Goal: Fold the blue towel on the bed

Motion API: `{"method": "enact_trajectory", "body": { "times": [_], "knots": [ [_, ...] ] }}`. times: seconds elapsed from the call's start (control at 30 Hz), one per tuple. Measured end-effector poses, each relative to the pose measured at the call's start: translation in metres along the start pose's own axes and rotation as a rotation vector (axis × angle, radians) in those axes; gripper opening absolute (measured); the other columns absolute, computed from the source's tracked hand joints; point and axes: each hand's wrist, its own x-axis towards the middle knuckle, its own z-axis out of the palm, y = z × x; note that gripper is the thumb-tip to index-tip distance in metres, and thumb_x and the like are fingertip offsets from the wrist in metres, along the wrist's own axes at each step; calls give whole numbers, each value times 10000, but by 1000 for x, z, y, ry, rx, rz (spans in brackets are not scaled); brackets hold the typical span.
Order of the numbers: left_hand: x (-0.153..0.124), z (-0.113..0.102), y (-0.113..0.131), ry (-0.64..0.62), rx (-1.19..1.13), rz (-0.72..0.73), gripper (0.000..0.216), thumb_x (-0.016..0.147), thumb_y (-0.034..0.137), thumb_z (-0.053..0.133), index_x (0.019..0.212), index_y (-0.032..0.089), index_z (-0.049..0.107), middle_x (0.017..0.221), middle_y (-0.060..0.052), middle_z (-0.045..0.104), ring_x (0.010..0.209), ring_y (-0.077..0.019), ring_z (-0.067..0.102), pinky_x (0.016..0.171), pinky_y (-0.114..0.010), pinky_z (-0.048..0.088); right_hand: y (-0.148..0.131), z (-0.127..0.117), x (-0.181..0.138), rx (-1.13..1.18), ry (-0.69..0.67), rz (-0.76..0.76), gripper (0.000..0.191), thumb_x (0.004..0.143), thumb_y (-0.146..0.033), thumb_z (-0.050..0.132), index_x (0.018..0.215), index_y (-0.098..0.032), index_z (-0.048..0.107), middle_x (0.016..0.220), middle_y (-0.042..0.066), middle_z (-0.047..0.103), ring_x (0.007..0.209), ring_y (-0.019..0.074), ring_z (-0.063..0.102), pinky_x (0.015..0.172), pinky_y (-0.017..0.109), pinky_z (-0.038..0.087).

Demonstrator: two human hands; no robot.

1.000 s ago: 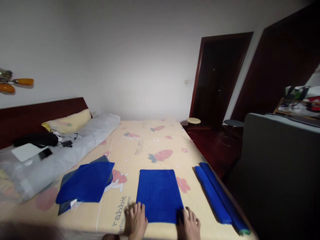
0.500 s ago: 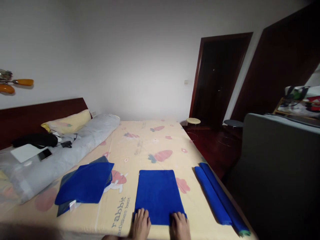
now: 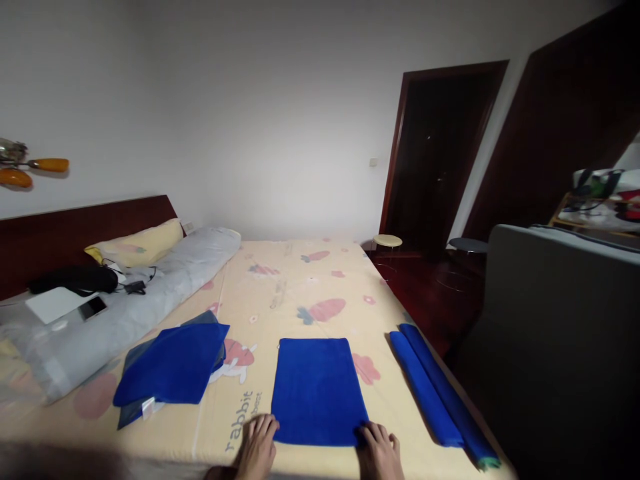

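A flat blue cloth (image 3: 317,390), roughly square, lies smooth on the bed in front of me. My left hand (image 3: 260,437) is at its near left edge, with curled fingers closed on the border. At the near right corner, my right hand (image 3: 382,443) has its fingers bent in and closed on the edge. The thumbs' exact hold is hidden under the hands. To the left, a loose stack of blue cloths (image 3: 173,367) lies askew, a white tag showing. On the right, two long blue rolls (image 3: 425,387) rest side by side along the bed's edge.
The bed (image 3: 280,293) has a patterned yellow sheet. A grey bolster (image 3: 200,257) carries a white tablet-like slab (image 3: 57,305), a phone (image 3: 93,307) and a black charger (image 3: 135,287). Two stools (image 3: 387,241) and a dark grey panel (image 3: 550,347) stand beyond the right edge.
Both my hands have moved outward, from the top of the blue cloth near its front corners to its side edges. The cloth stays flat in about the same place.
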Motion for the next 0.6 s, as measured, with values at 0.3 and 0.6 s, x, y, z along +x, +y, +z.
{"method": "enact_trajectory", "body": {
  "times": [0.3,0.6],
  "knots": [
    [-2,-25,2,50,-64,12,297,739,68,418,876,266,592,894,-3,664,924,-197,588,886,-342,438,4,-29,9,149,-56,-36,177,752,-172,525,855,-273,628,849,-17,692,838,193,598,802,335,368],
    [13,-2,7,61,48,-295,306,799,93,398,1009,214,584,974,-48,700,935,-172,660,843,-273,460,7,-17,15,100,59,175,284,825,-243,473,1074,-251,610,978,47,700,902,236,621,777,365,426]
  ]
}}
